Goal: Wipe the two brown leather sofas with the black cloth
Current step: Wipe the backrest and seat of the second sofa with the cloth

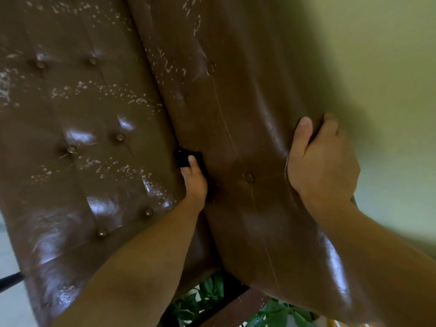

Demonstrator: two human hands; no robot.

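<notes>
A brown leather sofa fills the view, its tufted seat [77,128] on the left and its backrest [238,109] on the right, both buttoned and flaked with white wear. My left hand [194,182] is pushed into the crease between seat and backrest, closed on a black cloth [182,158] that shows just past the fingertips. My right hand [323,159] grips the top edge of the backrest, thumb on the front and fingers curled over the back. Only one sofa is in view.
A pale green wall [382,67] runs behind the backrest on the right. Green plant leaves [207,296] and a dark wooden bar [233,308] show below the sofa's end. Light floor [9,303] and a black rod [9,280] sit at the lower left.
</notes>
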